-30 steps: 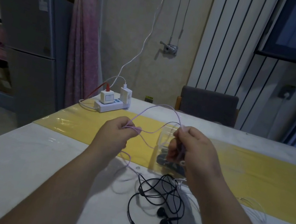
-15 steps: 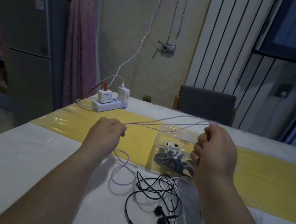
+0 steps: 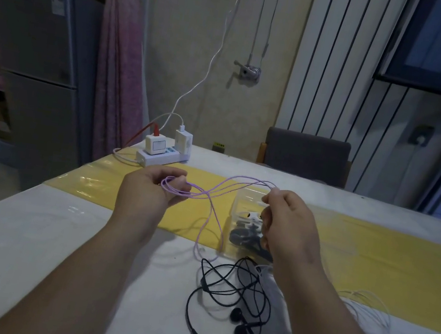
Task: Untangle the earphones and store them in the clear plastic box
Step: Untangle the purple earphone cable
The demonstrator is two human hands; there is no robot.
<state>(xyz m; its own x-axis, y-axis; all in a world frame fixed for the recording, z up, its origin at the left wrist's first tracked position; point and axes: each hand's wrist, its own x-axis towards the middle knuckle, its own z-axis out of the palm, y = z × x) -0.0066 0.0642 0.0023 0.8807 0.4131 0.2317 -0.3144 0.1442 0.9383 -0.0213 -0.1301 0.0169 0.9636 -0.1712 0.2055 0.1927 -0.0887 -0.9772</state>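
Step in hand: judged to be gathering the purple earphones into loops for storage.
Left hand: fingers curled, with thumb and forefinger pinching one end of the loops.
Right hand: fingers curled, the tips pinching the other end of the loops, in front of the box.
Purple earphones: several slack strands span the gap between the hands and cross near the middle. One tail drops to the worktop, ending close to the black earphones.
Clear plastic box: on the yellow strip, just behind the right hand. Dark and white earphones lie inside.
Procedure: bring the hands together with both pinches firm so no loop slips. Draw the tail up clear of the black set before folding the bundle.
Risk: the tail may snag the black cable, and a loose loop may spring open at the box mouth.
Remaining: the black earphones and a white cable lie on the worktop, not yet stored.
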